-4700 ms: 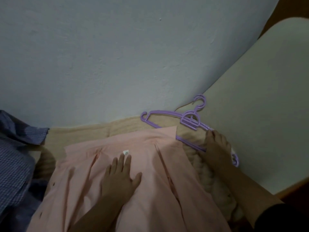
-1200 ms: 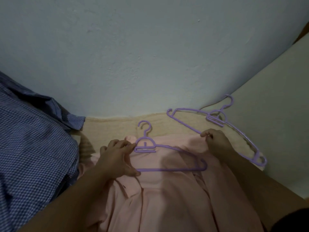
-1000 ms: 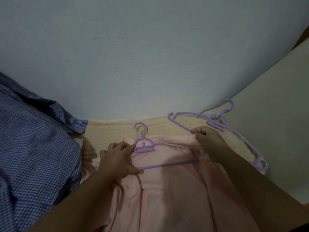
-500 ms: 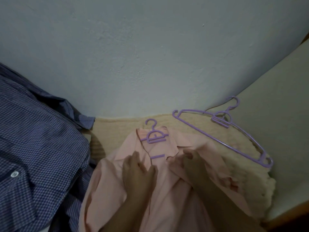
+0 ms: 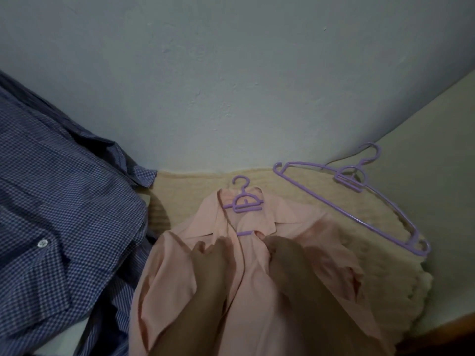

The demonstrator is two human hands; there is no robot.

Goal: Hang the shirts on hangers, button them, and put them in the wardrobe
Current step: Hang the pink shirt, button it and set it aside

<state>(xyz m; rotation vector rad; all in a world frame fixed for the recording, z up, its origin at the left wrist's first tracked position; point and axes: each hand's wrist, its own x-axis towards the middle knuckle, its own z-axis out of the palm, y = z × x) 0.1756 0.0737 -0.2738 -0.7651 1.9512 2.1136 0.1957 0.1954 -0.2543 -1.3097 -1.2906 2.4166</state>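
Head view shows my left hand (image 5: 209,255) and right hand (image 5: 280,250) pinching the soft, light pink shirt (image 5: 257,304) plackets below the hanger (image 5: 244,201) at twelve o'clock.

Beyond our hands we see a pale blue-grey wall (image 5: 231,86) rising behind everything. Under our hands and out to their right lies a cream knitted blanket (image 5: 380,255), its edge bunched at the far right. Further right of our hands stands a flat off-white panel (image 5: 442,176).

Cream blanket (image 5: 380,255) carries pink shirt (image 5: 257,291), spare hanger (image 5: 359,201), checked shirt (image 5: 64,214)
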